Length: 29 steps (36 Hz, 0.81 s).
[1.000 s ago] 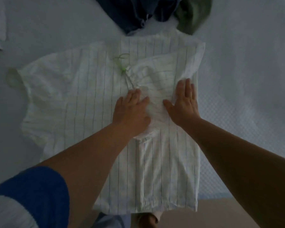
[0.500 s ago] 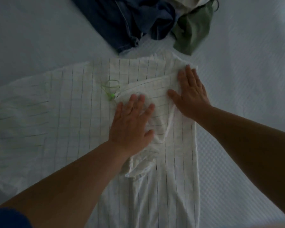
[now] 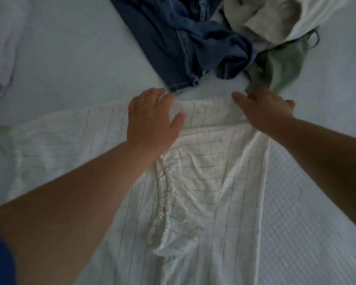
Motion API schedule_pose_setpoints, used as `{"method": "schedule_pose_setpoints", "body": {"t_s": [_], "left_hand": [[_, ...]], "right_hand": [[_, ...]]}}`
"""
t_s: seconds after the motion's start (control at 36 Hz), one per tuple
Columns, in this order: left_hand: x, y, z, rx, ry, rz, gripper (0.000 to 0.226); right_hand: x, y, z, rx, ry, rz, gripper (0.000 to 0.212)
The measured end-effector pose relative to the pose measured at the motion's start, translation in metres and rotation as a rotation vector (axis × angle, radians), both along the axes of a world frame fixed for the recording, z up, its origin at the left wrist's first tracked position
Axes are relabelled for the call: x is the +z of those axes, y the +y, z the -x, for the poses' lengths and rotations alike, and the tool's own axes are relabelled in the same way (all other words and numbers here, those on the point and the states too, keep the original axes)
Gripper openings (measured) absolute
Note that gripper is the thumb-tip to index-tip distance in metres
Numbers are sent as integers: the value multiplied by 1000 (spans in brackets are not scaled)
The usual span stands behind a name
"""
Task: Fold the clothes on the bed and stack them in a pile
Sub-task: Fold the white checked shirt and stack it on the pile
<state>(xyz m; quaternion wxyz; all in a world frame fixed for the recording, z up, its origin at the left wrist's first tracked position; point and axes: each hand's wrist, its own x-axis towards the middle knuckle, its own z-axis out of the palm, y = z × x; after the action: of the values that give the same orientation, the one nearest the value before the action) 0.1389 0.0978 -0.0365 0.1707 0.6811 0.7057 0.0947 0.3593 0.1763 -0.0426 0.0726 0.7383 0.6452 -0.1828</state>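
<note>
White pinstriped shirt (image 3: pixel 193 202) is spread on the bed (image 3: pixel 74 64), centre of view, its right side already folded inward with the gathered sleeve cuff lying down the middle. Left side and sleeve are not yet folded; they spill out to the left.

Left hand (image 3: pixel 152 120) is laid on the shirt's far edge, fingers curled over the hem; whether cloth is pinched underneath cannot be told. Right hand (image 3: pixel 263 112) is set at the far right corner, fingers bent down onto the fabric, apparently gripping it.

Risks, as judged: the folded-in sleeve is loose and rumpled, so it may be dragged out of place if the far edge is lifted unevenly. Creases may be pressed in.

Surroundings, left to right: a white garment (image 3: pixel 2 48) at the far left; jeans (image 3: pixel 173 42) just beyond the shirt's far edge; a green garment (image 3: pixel 280 64) close to the right hand, easily snagged; a beige cloth (image 3: pixel 265 19) far right. No folded pile is seen.
</note>
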Motion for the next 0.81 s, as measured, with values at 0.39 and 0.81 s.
{"method": "schedule_pose_setpoints", "body": {"t_s": [0.39,0.81], "left_hand": [[19,85,-19,-126,146,821,106],[33,109,5,-237,-260,713,15]], "right_hand": [[34,8,-18,29,600,308,18],[27,14,-15,-30,564,279,20]]}}
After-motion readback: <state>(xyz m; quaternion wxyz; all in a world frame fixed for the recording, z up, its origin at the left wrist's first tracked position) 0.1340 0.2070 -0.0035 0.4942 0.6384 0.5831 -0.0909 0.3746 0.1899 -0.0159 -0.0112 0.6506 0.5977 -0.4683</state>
